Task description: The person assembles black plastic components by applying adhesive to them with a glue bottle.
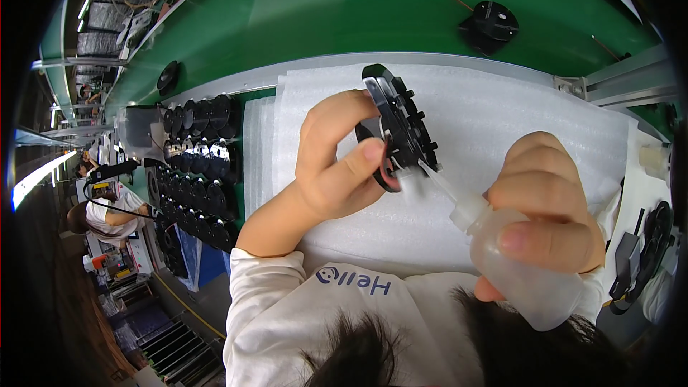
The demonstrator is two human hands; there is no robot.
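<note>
My left hand (333,158) is closed around a black plastic housing (401,122), which is tilted on edge above the white foam sheet (473,100). Small pegs stick out along the housing's right side, and a bit of red wire shows near my thumb. In my right hand (548,204) is a translucent squeeze bottle (527,272), gripped with the fingers wrapped round its body. The bottle's thin nozzle points up and left, its tip at the lower right edge of the housing. Whether any liquid leaves the tip cannot be made out.
Rows of black round parts (201,172) stand at the left. Beyond the foam runs a green belt (301,14) carrying a black part with a red wire (494,21). A metal frame bar (623,79) juts in at the right. Another person (115,215) sits far left.
</note>
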